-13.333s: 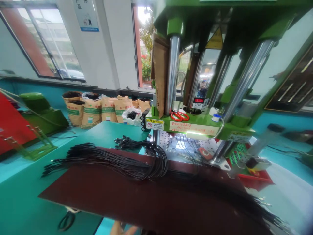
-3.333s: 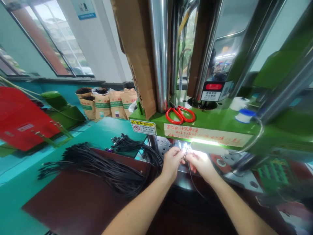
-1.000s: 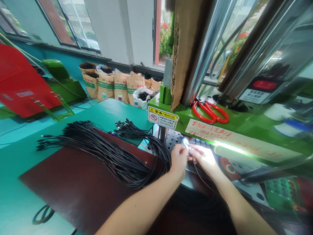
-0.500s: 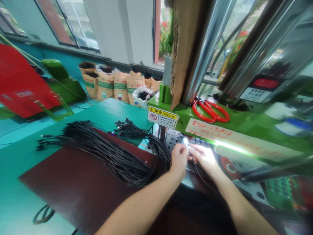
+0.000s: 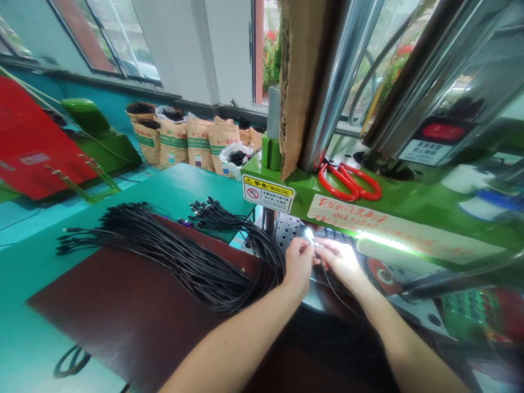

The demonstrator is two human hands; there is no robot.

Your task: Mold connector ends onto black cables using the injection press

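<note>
My left hand is closed in a pinch near the small bright end of a black cable, in front of the green machine. Close beside it, my right hand pinches the same cable end, fingertips almost touching those of the left. Glare from the lamp washes out the tip, so its shape is unclear. The cable hangs down below my right hand. To the left, a thick bundle of black cables lies over a dark brown board, its other connector ends fanned near the machine.
Red-handled scissors lie on the green machine ledge, beside metal columns and a cardboard sheet. A lit lamp sits under the ledge. Paper sacks stand behind the green table. A red machine is far left.
The camera view has shifted slightly, moving the surroundings a little to the left in the picture. Both hands stay together at the cable end, with barely any change in their grip.
</note>
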